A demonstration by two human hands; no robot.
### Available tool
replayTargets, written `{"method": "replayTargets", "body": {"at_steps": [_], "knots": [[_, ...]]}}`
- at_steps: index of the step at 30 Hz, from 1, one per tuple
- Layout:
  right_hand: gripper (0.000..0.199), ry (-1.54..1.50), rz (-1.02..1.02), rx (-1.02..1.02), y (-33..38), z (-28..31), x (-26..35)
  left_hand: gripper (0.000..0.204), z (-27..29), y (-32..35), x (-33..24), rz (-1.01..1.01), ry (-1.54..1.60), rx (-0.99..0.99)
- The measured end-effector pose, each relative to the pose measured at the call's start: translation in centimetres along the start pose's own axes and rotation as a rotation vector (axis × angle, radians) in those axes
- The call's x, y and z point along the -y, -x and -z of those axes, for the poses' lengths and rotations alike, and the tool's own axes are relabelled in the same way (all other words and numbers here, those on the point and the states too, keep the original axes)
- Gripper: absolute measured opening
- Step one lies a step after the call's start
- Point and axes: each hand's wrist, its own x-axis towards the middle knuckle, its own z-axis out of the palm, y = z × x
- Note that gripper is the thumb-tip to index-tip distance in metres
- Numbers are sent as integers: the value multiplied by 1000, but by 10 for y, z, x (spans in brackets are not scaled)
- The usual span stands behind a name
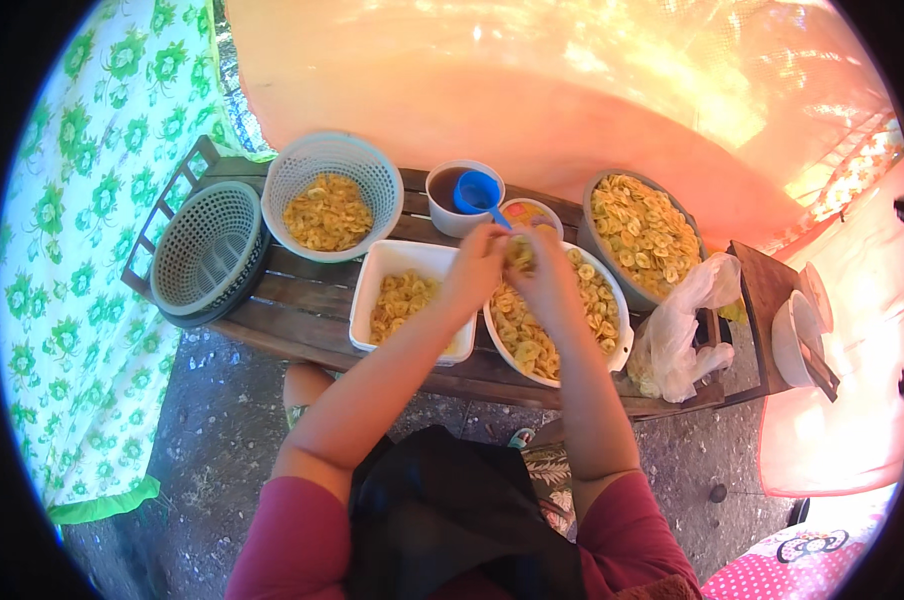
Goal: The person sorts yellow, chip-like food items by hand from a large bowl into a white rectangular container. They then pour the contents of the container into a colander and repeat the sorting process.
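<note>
My left hand (479,268) and my right hand (546,272) meet over the rim of a white oval basin (624,345) full of yellow banana chips (528,336). Between my closed fingers is a small yellow-green clump of banana chips (520,254); whether a clear bag wraps it I cannot tell. Just beyond my fingers, a blue dipper (480,190) rests across a white pail (438,218) of brown liquid, its handle pointing toward my hands. A round tub (552,217) with a colourful top is partly hidden behind my right hand. Left of the basin, a white rectangular tub (370,275) holds more chips.
A grey colander (384,190) with chips and stacked grey baskets (212,235) stand on the slatted wooden bench (302,293). At right are a large grey basin (599,240) heaped with chips, clear plastic bags (682,335) and a white bowl (794,340). Cloth sheets (452,90) hang around.
</note>
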Motion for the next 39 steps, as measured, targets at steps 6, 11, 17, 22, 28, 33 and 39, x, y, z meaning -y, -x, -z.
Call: {"method": "replayTargets", "body": {"at_steps": [6,11,17,22,28,33,39], "knots": [[47,-8,88,300,-3,-99,8,34,109,51,19,507,-70,38],[40,-94,-256,339,-58,-93,-47,36,138,65,25,345,-405,87],[53,511,-528,179,-113,-76,-134,32,157,68,29,91,-684,-249],[40,372,-572,376,-127,-73,-159,35,168,77,60,171,-650,-281],[23,524,-228,163,-127,-90,-147,36,168,79,85,114,-538,-311],[20,753,-186,82,-130,-109,-112,37,171,78,82,212,-495,-271],[16,919,112,40,-129,-115,-102,36,169,76,74,223,-441,-259]]}}
